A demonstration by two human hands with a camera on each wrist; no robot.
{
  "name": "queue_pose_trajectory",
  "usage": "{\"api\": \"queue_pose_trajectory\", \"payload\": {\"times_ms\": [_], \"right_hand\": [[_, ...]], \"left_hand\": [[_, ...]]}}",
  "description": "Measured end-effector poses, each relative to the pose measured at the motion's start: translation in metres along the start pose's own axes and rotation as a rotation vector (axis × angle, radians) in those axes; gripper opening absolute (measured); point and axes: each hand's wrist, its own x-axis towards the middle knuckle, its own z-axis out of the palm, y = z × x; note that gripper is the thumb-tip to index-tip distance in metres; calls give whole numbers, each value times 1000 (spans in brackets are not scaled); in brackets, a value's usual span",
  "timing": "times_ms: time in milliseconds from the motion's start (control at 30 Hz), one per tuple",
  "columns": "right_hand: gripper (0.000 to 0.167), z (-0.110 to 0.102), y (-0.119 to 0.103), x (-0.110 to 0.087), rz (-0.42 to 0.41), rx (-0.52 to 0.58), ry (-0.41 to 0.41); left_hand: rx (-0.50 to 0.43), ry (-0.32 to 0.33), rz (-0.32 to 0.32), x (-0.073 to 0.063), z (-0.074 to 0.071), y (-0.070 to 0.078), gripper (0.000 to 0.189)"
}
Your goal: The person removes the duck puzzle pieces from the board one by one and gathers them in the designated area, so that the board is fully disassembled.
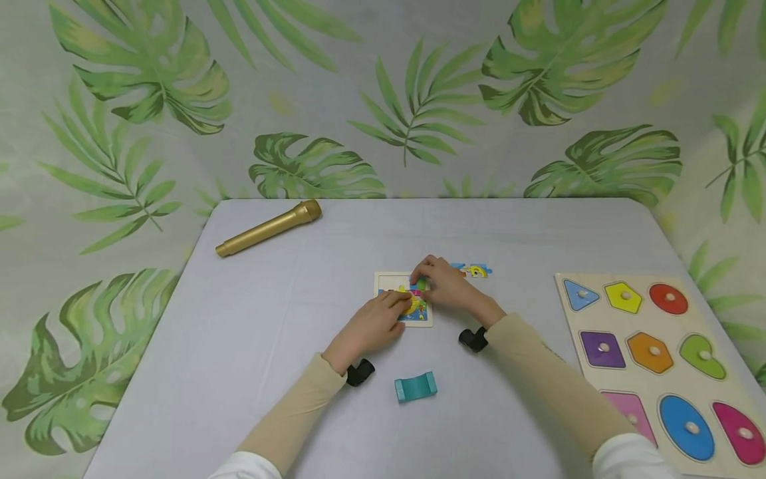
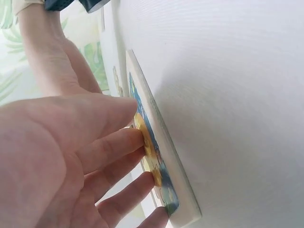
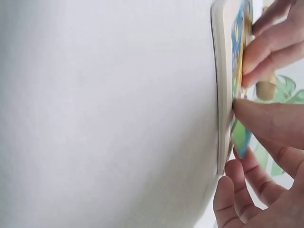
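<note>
A small jigsaw puzzle tray (image 1: 389, 277) with a pale wooden rim lies mid-table, partly filled with a blue and yellow picture. My left hand (image 1: 372, 322) rests on it, its extended fingertips touching the yellow part. At the tray's right side, my right hand (image 1: 445, 286) pinches a green and blue puzzle piece (image 3: 241, 136) between thumb and fingers. That piece is tilted up from the tray in the right wrist view. Loose puzzle pieces (image 1: 479, 270) lie just behind the right hand, partly hidden by it. Both hands cover some of the picture.
A teal curved block (image 1: 415, 387) lies in front of the tray. A gold microphone (image 1: 268, 229) lies at the back left. To the right is a large wooden shape board (image 1: 610, 313) with colored knobbed shapes. Black wrist devices (image 1: 360, 372) sit at both wrists.
</note>
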Motion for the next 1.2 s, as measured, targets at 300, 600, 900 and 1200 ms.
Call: {"api": "queue_pose_trajectory", "payload": {"times_ms": [300,600,900,1200], "right_hand": [[40,1,1,2,2,98,35],[25,-6,15,5,85,398,107],[22,-44,58,-25,188,403,132],[24,-72,100,-55,323,307,161]], "left_hand": [[-43,-14,-1,-1,1,-2,47],[-66,-14,1,0,1,-3,47],[-65,-21,-14,-1,1,-2,47],[-59,-29,-28,0,3,-2,48]]}}
